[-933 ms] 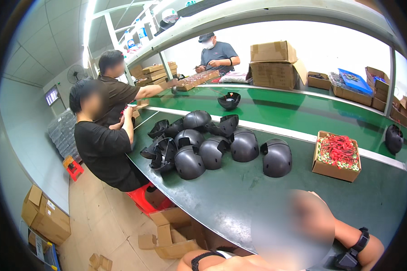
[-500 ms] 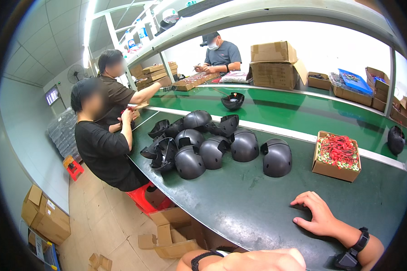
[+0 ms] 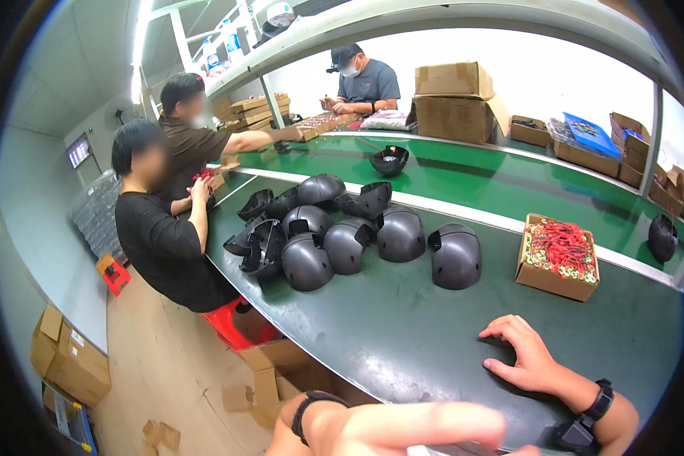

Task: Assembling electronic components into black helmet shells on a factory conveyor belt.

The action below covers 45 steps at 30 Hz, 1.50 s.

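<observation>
My right hand (image 3: pixel 526 357) lies on the dark green tabletop (image 3: pixel 403 342), its fingers loosely spread, with nothing in it; a black band circles the wrist. At the lower edge, my left hand (image 3: pixel 403 427) is close to the camera, a finger bent across; a sliver of something pale shows under it, mostly cut off by the frame. A single dark grey dome-shaped shell (image 3: pixel 457 258) stands beyond my hands. Left of it is a cluster of several similar shells (image 3: pixel 308 261), some upturned. The cardboard box (image 3: pixel 556 283) beyond my right hand holds red wires with small pale round parts.
A green conveyor belt (image 3: pixel 463 178) runs behind the table, carrying an upturned shell (image 3: pixel 389 160) and another dark shell (image 3: pixel 663 238). Two people work at the left, one across the belt. Cartons (image 3: pixel 452 118) stand beyond. Open boxes (image 3: pixel 270 376) and a red stool (image 3: pixel 239 325) are below the table edge.
My left hand has risen further into view, its finger now stretching across the lower edge. The right hand stays on the table. The whole view has shifted slightly.
</observation>
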Each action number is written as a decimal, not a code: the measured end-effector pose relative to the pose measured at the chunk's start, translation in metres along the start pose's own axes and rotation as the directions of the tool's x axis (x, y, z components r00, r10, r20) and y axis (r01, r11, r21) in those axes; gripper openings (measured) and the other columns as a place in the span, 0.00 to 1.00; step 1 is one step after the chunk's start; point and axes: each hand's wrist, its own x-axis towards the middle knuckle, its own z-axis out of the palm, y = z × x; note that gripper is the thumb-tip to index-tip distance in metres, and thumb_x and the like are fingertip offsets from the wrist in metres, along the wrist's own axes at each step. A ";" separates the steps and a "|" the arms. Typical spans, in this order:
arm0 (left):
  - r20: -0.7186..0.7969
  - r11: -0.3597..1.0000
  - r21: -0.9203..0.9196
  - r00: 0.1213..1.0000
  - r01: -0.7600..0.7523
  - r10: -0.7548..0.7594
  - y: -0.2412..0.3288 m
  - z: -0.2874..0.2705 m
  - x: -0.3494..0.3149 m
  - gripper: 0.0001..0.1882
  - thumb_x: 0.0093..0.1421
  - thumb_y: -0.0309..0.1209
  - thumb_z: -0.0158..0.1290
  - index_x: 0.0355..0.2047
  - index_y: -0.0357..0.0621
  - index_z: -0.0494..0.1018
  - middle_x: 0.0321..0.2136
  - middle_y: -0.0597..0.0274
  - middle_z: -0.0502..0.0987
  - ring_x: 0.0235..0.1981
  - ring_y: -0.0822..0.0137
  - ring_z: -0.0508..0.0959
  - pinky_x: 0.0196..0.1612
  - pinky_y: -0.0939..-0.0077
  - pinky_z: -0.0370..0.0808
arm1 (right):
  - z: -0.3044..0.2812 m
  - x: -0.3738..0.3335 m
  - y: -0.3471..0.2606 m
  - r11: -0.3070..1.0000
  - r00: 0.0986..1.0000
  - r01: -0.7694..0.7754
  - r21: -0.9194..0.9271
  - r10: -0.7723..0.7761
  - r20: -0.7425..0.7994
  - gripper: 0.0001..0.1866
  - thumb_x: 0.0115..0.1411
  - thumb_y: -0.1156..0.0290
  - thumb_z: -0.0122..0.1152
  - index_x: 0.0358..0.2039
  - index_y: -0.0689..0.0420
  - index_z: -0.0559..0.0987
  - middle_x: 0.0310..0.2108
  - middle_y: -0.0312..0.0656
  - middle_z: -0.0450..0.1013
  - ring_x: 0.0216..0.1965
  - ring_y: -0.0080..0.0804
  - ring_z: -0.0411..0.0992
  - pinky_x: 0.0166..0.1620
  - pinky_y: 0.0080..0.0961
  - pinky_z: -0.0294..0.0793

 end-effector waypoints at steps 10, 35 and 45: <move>0.326 0.927 -0.103 0.893 0.360 -0.310 -0.037 0.049 -0.016 0.12 0.40 0.31 0.55 0.22 0.39 0.66 0.26 0.56 0.66 0.31 0.57 0.69 0.33 0.66 0.66 | -0.021 -0.003 -0.014 0.991 0.988 0.084 0.106 -0.096 0.124 0.22 0.52 0.66 0.60 0.47 0.59 0.70 0.45 0.45 0.68 0.47 0.42 0.67 0.50 0.35 0.65; 0.475 0.422 -0.267 0.499 0.866 -0.725 -0.110 0.079 -0.202 0.10 0.58 0.24 0.48 0.20 0.36 0.65 0.16 0.64 0.65 0.19 0.76 0.62 0.21 0.77 0.60 | 0.001 0.004 -0.002 1.000 1.000 -0.001 -0.017 0.001 0.002 0.22 0.46 0.68 0.66 0.42 0.59 0.73 0.41 0.45 0.69 0.45 0.43 0.67 0.49 0.34 0.66; 0.545 0.063 -0.386 0.283 0.920 -0.790 -0.111 0.088 -0.214 0.17 0.63 0.33 0.45 0.17 0.39 0.64 0.16 0.73 0.64 0.20 0.83 0.60 0.22 0.82 0.57 | 0.000 0.005 0.000 1.000 1.000 0.011 -0.010 -0.011 0.008 0.22 0.46 0.67 0.66 0.42 0.58 0.73 0.42 0.47 0.69 0.45 0.44 0.67 0.49 0.35 0.66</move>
